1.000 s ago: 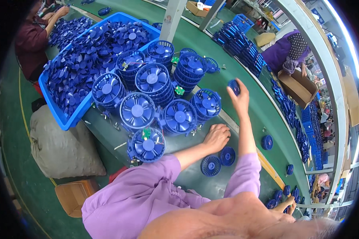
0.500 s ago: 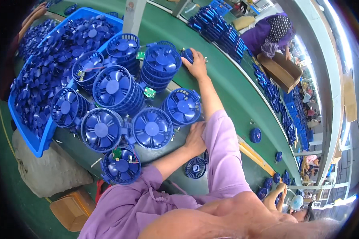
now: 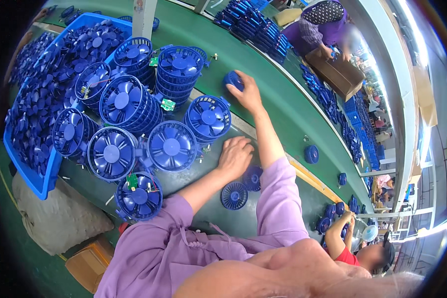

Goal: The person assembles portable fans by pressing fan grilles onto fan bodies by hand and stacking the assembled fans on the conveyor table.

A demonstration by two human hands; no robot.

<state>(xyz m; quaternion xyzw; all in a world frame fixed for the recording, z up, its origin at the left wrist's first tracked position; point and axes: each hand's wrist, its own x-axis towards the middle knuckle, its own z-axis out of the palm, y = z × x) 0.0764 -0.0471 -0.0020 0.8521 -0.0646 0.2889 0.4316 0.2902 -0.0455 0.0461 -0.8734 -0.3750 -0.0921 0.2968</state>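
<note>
My right hand [image 3: 247, 93] reaches over the green conveyor belt, its fingers curled round a small round blue fan housing [image 3: 232, 79]. My left hand [image 3: 235, 158] rests on the grey-green work table with its fingers apart and nothing visible in them. Close to it lie a slotted round blue grille [image 3: 234, 195] and a second round blue part [image 3: 252, 178], near my right sleeve. Left of my hands stand several stacks of blue fan cages with blades inside, among them a tall stack [image 3: 179, 64] and a single-looking cage [image 3: 207, 116].
A blue bin [image 3: 48, 184] full of loose fan blades stands at the left. Small green circuit boards [image 3: 168, 105] lie among the stacks. More round blue parts [image 3: 311, 154] sit on the belt. A metal post [image 3: 143, 20] rises behind. Co-workers are across the belt and at lower right.
The whole view has shifted. My right hand has drawn the blue housing away from the tall stack, rightward along the belt. My left hand now shows fully beside my right arm.
</note>
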